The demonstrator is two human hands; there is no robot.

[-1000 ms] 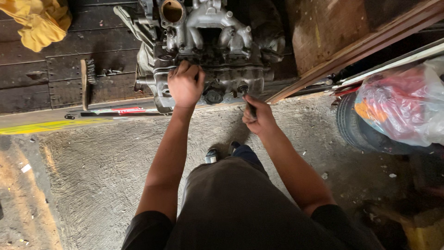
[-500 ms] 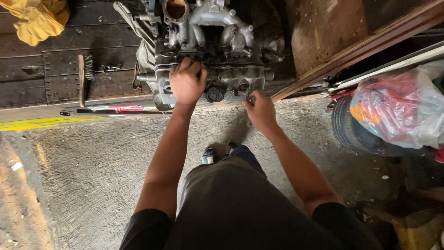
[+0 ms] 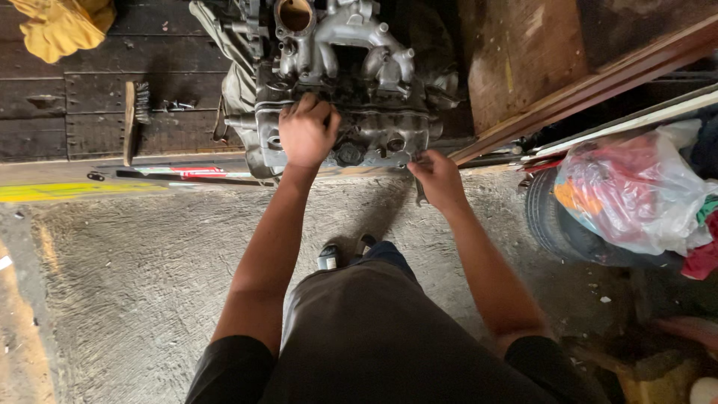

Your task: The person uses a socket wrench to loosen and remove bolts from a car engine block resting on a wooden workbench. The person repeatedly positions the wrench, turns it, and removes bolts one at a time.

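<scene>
A grimy grey metal engine block (image 3: 351, 82) with a cast intake manifold sits on dark wooden boards at the top centre. My left hand (image 3: 307, 135) rests flat on its near face, fingers curled over the metal. My right hand (image 3: 436, 178) is at the block's lower right corner, closed around a slim metal tool (image 3: 419, 196) whose end hangs below the hand. My knee and shoe (image 3: 329, 256) are below, on the rough concrete floor.
A wire brush (image 3: 132, 112) lies on the boards left of the engine. A yellow cloth (image 3: 63, 26) is at top left. A long red-marked bar (image 3: 179, 173) lies along the board edge. A clear bag of coloured cloth (image 3: 632, 194) rests on a tyre (image 3: 550, 221) at right.
My right hand has moved up from the concrete to the engine's lower right corner. My left hand has stayed on the engine face.
</scene>
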